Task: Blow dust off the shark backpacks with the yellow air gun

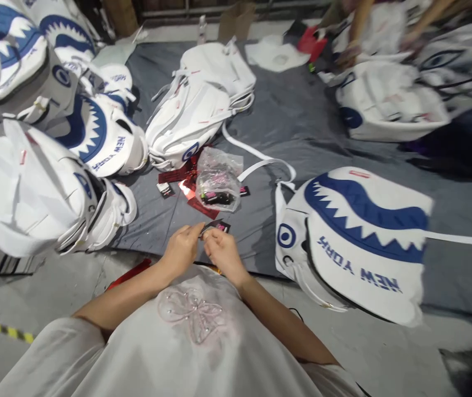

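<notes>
My left hand (183, 249) and my right hand (220, 251) meet near the front edge of the table, fingers pinched together. Between them is a small black tag with pink print (221, 226), its left part covered by my fingers. Just beyond lies a clear plastic bag (218, 179) with more black-and-pink tags inside. Red shiny strips (203, 209) spread beside and under that bag. To the right rests a white backpack (368, 242) with a blue toothed-mouth design and NEW YORK lettering, apart from both hands.
White backpacks (25, 187) pile up on the left. Others (197, 105) lie stacked at the middle back of the grey-covered table (298, 116). At the back right, another person's hands (348, 54) work over a white bag (393, 99). A bottle (202, 30) stands behind.
</notes>
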The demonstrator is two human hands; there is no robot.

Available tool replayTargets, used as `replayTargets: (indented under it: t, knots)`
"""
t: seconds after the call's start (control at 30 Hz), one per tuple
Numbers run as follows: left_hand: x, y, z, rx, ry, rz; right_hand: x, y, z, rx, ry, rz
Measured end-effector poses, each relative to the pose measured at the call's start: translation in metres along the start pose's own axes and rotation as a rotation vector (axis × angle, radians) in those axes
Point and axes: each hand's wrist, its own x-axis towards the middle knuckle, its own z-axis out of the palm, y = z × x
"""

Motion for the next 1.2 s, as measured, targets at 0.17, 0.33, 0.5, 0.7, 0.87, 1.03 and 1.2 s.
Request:
replayTargets:
  t: [0.17, 0.33, 0.5, 0.7, 0.87, 1.03, 1.2]
  knots:
    - [-0.001, -0.009, 0.004, -0.128, 0.121, 0.089, 0.005, 0.006, 0.001, 0.025, -0.008, -0.059]
    - [-0.002, -0.009, 0.008, 0.007, 0.177, 0.141, 0.004, 0.001, 0.005, 0.186, -0.001, 0.077]
    - [-0.002, 0.003, 0.004, -0.303, 0.089, 0.035, 0.001, 0.004, -0.001, 0.263, 0.032, 0.003]
    - [0.002, 0.002, -0.010, -0.504, -0.063, -0.118, 0.001, 0.006, -0.019, 0.273, -0.113, 0.060]
    - [0.009, -0.004, -0.019, -0.425, -0.119, -0.075, 0.003, 0.006, -0.021, 0.281, -0.194, 0.073]
    - [0.011, -0.012, -0.031, -0.156, -0.034, -0.009, 0.007, 0.007, -0.025, 0.149, -0.282, 0.077]
    - [0.018, -0.012, -0.048, -0.083, 0.036, -0.006, 0.018, 0.006, -0.029, 0.089, -0.273, 0.060]
